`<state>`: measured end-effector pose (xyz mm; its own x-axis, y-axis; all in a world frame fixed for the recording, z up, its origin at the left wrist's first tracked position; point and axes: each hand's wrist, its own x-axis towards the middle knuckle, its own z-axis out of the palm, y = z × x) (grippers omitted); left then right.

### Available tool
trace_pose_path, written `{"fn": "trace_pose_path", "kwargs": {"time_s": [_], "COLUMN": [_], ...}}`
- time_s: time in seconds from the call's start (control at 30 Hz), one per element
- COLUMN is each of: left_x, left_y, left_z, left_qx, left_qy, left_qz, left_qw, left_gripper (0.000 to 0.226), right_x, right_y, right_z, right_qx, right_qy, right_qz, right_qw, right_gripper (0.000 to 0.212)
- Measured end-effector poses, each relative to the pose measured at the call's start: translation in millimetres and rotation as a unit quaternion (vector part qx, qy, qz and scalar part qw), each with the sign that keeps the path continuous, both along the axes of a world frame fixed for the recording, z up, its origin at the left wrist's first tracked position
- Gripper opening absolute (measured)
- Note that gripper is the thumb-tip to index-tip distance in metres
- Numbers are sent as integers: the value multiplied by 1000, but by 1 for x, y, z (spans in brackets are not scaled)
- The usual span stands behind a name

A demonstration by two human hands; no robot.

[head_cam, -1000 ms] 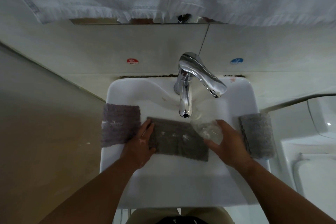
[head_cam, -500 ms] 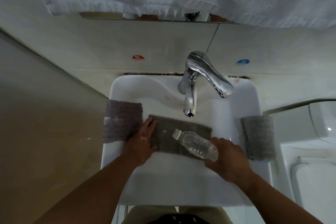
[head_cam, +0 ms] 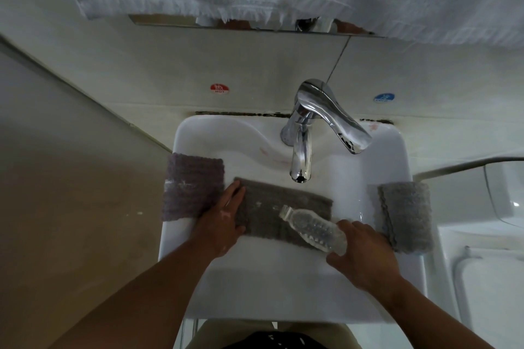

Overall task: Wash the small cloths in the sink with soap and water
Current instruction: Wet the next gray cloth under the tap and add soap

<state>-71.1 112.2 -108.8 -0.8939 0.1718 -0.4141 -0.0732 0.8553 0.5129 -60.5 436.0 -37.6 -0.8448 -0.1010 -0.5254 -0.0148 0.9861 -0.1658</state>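
Soaping seems the step in hand: the right hand (head_cam: 365,258) grips a clear ribbed plastic bottle (head_cam: 312,231), neck tipped over the grey rectangular cloth (head_cam: 272,212) in the white ceramic sink (head_cam: 312,306), while the left hand (head_cam: 224,218) presses flat on its left end. A squeeze or steeper tilt should come next.

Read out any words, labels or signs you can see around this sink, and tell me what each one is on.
"HOT": on the round red sticker on the pale tiled wall, left of the chrome tap; the white character above it is too blurred to read.
Round blue sticker, on the wall right of the tap: white character and small word, both too blurred to read.
Clear plastic bottle in the right hand: no label visible.
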Motion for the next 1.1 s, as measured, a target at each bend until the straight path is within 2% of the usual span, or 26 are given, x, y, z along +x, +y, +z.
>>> {"fn": "trace_pose_path", "kwargs": {"time_s": [0.4,0.5,0.57,0.67,0.87,1.0,1.1], "left_x": [0,0,0,0,-1,0,0], "left_y": [1,1,1,2,4,3,3], "left_z": [3,4,4,6,9,7,6], "left_qx": [-4,-8,-10,-13,-18,-12,-10], "left_qy": [7,6,7,1,1,4,-1], "left_qz": [2,1,0,-1,-2,-1,-4], "left_qw": [1000,1000,1000,1000,1000,1000,1000], "left_gripper": [100,99,99,99,99,100,101], "right_x": [3,4,6,7,-12,-43,-69], "right_y": [-2,1,4,6,1,-8,-9], "right_z": [3,0,-2,3,15,8,-2], "right_qx": [6,-32,-92,-207,-329,-352,-346], "right_qy": [-1,-4,2,24,83,147,184], "right_qz": [6,-7,-38,-90,-183,-279,-338], "right_qw": [1000,999,995,974,923,881,855], "right_gripper": [56,57,59,60,56,49,56]}}
